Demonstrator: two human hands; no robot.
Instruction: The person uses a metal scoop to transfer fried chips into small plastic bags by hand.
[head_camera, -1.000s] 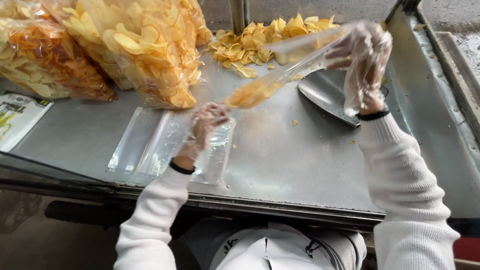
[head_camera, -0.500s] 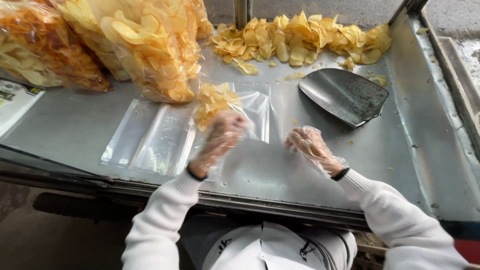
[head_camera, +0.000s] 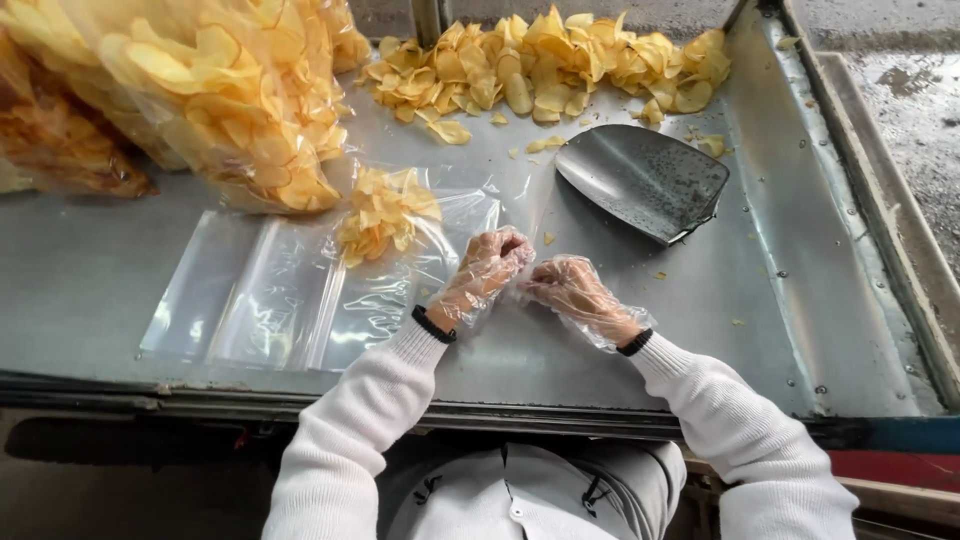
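A clear bag of yellow chips (head_camera: 385, 215) lies just left of my hands. My left hand (head_camera: 482, 275) and right hand (head_camera: 572, 293), fingers curled, both pinch its open edge.

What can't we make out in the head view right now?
- Fingertips of the left hand and right hand: blurred by crinkled clear gloves, so the grip on the small chip bag is unclear.
- Big chip bags: cut off by the top and left edges.
- Scoop: handle not visible.
- Flat bags: count unclear, transparent and overlapping.
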